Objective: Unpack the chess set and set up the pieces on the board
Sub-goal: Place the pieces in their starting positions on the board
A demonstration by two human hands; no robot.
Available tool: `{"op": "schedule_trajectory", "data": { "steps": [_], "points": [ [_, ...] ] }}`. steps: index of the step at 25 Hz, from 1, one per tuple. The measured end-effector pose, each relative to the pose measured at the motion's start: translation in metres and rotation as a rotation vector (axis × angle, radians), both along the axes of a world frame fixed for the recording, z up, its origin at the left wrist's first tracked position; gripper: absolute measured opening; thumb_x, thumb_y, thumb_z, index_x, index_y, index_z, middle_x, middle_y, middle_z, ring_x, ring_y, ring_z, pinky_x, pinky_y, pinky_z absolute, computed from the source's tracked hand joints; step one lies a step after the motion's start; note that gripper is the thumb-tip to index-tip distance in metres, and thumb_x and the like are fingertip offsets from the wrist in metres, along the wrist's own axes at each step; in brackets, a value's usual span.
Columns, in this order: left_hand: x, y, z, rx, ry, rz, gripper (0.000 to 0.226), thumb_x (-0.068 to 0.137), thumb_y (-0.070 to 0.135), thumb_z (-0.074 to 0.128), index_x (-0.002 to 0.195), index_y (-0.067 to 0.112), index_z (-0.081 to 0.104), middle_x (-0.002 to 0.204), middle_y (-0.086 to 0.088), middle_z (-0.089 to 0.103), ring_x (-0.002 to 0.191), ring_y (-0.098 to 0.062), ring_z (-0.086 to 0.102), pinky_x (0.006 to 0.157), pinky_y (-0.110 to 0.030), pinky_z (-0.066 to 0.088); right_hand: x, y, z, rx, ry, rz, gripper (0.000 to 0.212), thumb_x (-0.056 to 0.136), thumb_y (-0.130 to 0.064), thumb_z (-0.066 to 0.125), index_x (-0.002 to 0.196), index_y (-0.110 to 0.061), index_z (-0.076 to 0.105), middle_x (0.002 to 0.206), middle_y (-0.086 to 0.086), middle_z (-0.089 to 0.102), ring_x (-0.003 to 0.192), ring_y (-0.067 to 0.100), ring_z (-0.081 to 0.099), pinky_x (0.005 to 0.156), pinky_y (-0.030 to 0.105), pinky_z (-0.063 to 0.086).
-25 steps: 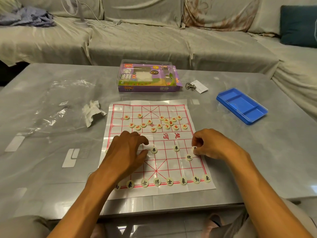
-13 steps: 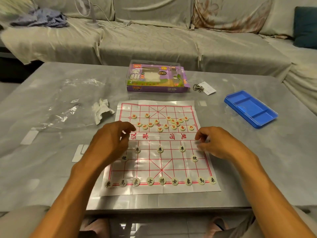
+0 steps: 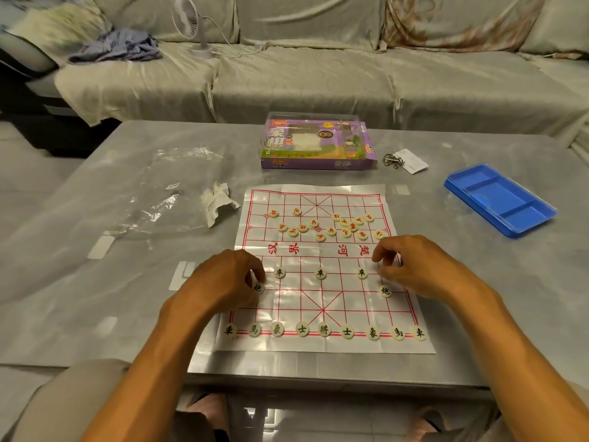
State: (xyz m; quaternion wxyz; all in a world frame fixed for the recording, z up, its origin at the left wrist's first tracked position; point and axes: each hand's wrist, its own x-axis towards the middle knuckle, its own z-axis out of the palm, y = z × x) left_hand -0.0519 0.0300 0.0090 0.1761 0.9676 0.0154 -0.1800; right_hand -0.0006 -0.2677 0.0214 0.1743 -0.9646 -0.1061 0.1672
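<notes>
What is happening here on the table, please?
A person is setting up Chinese chess on a paper board. The black pieces already stand in rows on the near side, while the red pieces lie scattered on the far half. The left hand touches a piece at the left edge; the right hand hovers with curled fingers at the right edge.
</notes>
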Motion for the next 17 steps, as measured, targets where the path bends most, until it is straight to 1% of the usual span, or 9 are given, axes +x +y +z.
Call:
{"op": "schedule_trajectory", "data": {
  "steps": [5,13,17],
  "points": [
    [0.0031,-0.0024,-0.0028,-0.001,-0.022,0.005,0.024,0.077,0.024,0.074,0.097,0.034,0.067,0.09,0.012,0.064,0.08,-0.01,0.062,0.074,-0.025,0.055,0.0011,-0.0014,-0.0005,0.002,-0.003,0.007,0.016,0.092,-0.026,0.064,0.107,-0.03,0.06,0.122,-0.006,0.059,0.104,0.013,0.056,0.091,0.029,0.051],
    [0.0035,-0.004,-0.0063,-0.012,-0.026,-0.004,0.023,0.076,0.031,0.076,0.096,0.034,0.066,0.092,0.011,0.065,0.082,-0.011,0.063,0.075,-0.026,0.056,0.0001,0.001,-0.0008,-0.021,0.012,0.011,0.017,0.092,-0.025,0.064,0.107,-0.031,0.058,0.124,-0.005,0.058,0.105,0.014,0.056,0.092,0.029,0.052],
    [0.0039,-0.0035,-0.0033,-0.014,-0.026,0.001,0.026,0.075,0.036,0.077,0.098,0.035,0.065,0.093,0.012,0.064,0.081,-0.01,0.062,0.069,-0.022,0.052,0.0007,-0.0001,-0.0001,-0.022,0.01,0.006,0.018,0.092,-0.027,0.064,0.108,-0.031,0.058,0.124,-0.005,0.058,0.106,0.014,0.056,0.092,0.03,0.052]
  ]
}}
